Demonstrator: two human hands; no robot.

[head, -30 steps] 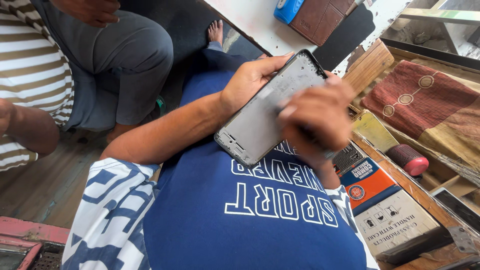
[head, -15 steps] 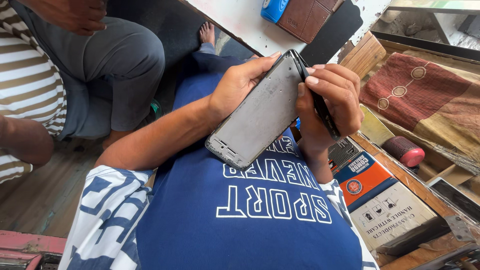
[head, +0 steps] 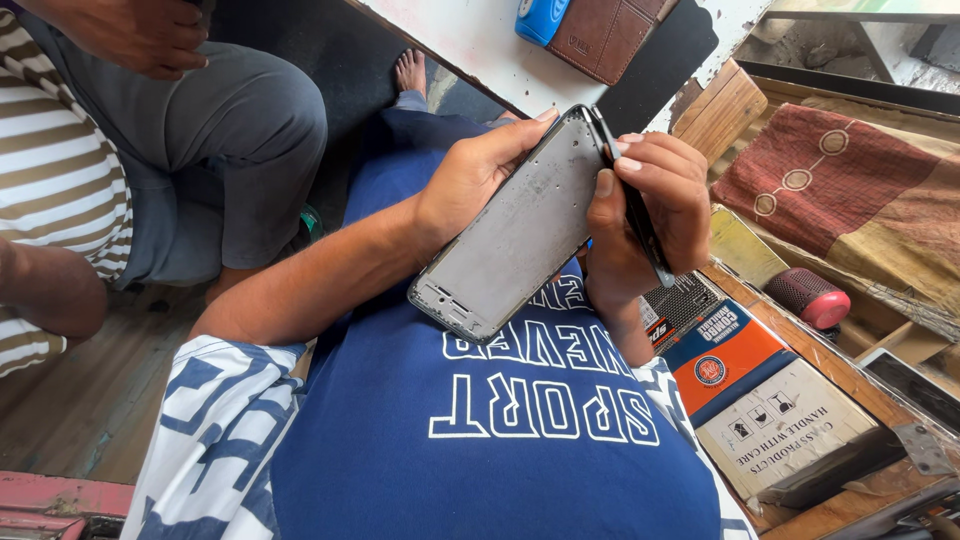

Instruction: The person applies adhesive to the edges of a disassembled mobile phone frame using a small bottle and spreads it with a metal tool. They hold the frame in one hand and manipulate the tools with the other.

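My left hand [head: 470, 180] grips the phone frame [head: 520, 230]; my right hand [head: 650, 215] pinches the black screen [head: 630, 200] beside it. Prying harder could crack it.

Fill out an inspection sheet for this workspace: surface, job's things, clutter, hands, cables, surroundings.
Surface: wooden bench at right, crowded; white tabletop beyond.
Job's things: grey phone frame held over the lap, bare inner side up; thin black panel parted from its right edge.
Clutter: orange and white box, small red cylinder, patterned red cloth, brown wallet, blue object.
Hands: left hand grips the frame's far end; right hand pinches the black panel.
Cables: nothing seen.
Surroundings: another person in a striped shirt and grey trousers sits at left; wooden floor.
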